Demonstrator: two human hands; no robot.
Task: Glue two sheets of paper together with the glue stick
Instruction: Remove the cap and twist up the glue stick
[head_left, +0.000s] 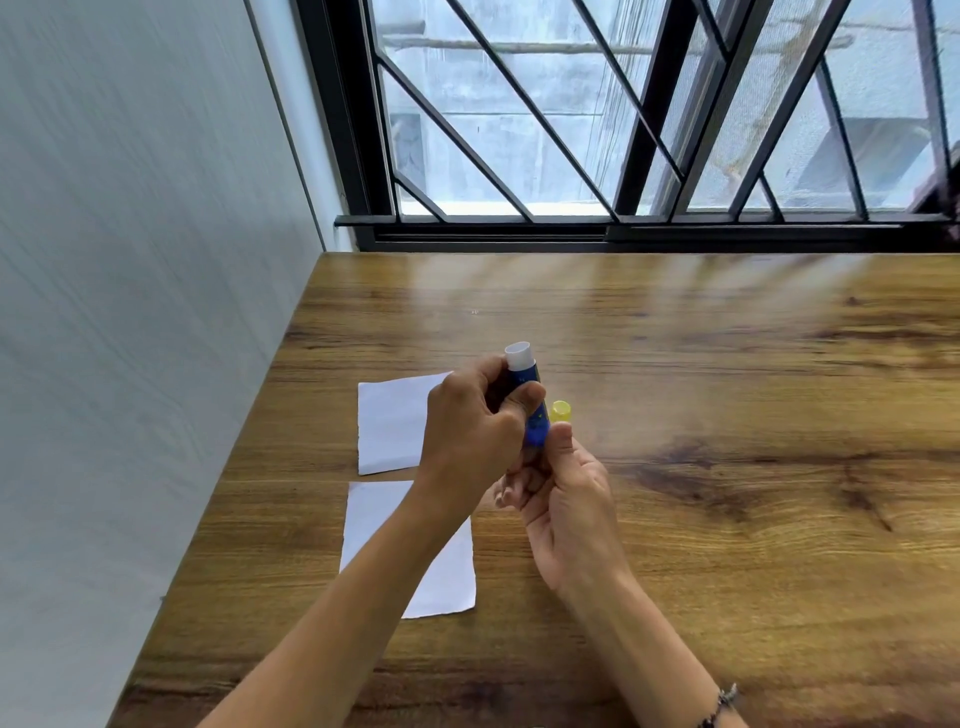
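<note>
Wall (130, 260): a pale panelled surface is seen along the left edge of the bench, with nothing leaned against it.

Bench (727, 415): a wood-grain top is shown running up to the barred window (623, 114); its right half is left bare.

Far sheet (387, 426): a small white sheet of paper is laid flat near the bench's left edge, partly hidden by the left hand.

Near sheet (447, 577): a second white sheet is laid just in front of the first, apart from it by a thin strip of wood and crossed by the left forearm. Both appear to be kept within easy reach for the gluing, which has not yet begun.

Left hand (472, 431): closed around the upper body of the glue stick, apparently to steady it.

Glue stick (532, 410): a blue tube is held tilted above the bench between both hands, its white end (519, 356) pointed up and away. Whether that end is a cap or the bare glue cannot be told.

Right hand (561, 499): curled around the tube's lower end, thumb up, probably to twist the base.

Yellow cap (561, 411): a small yellow piece is seen just beyond the right thumb; whether it rests on the bench cannot be told.

Bracelet (719, 704): a dark band is worn on the right wrist.
</note>
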